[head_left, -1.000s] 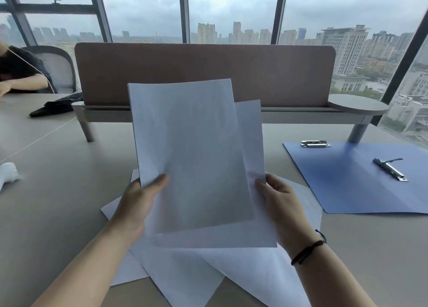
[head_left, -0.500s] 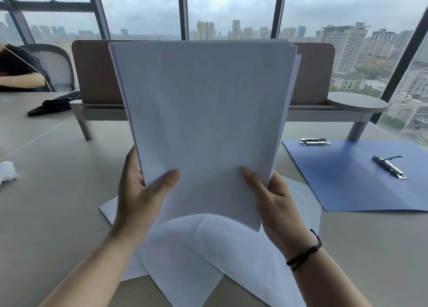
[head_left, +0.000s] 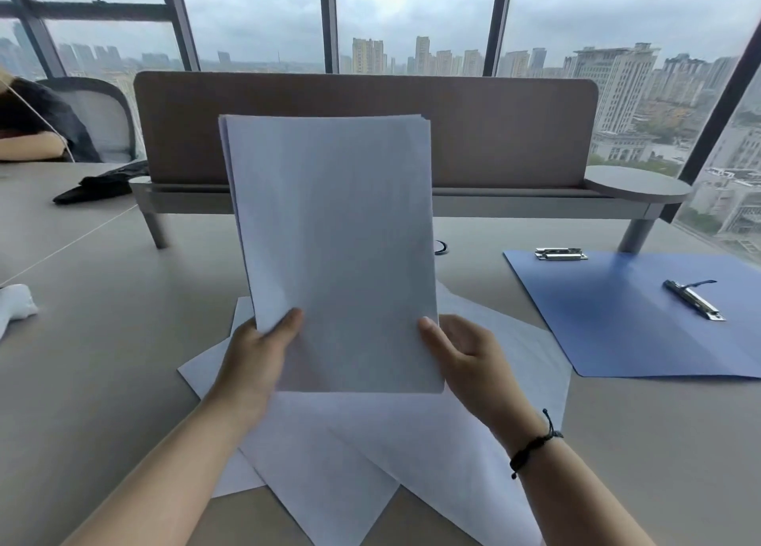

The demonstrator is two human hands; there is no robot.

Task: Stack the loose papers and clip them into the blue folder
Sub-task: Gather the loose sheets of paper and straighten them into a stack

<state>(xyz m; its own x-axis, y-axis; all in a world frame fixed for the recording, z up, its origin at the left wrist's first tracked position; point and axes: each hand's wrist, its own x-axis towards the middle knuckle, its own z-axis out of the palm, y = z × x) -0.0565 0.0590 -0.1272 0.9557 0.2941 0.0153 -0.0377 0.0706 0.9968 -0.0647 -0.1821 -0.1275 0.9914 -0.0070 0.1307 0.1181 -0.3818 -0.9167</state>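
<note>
Both hands hold a sheaf (head_left: 337,249) of papers upright above the table (head_left: 103,339). The left hand (head_left: 257,352) pinches its lower left edge, thumb on the near face. The right hand (head_left: 465,354) cups the lower right edge, thumb against it and fingers behind. The sheaf's top corners are slightly fanned, so the sheets are not yet flush.

To square them well, I would loosen both grips a little, drop the bottom edge onto the table and tap it, then turn the sheaf and tap a long edge. A tight grip would keep the sheets from sliding into line.

More loose sheets (head_left: 370,455) lie splayed on the table beneath the hands; these likely need gathering into the sheaf before clipping.

The blue folder (head_left: 626,323) lies open to the right, well apart from the hands. One metal clip (head_left: 694,299) sits on its inside face and another (head_left: 561,254) at its far edge.
</note>
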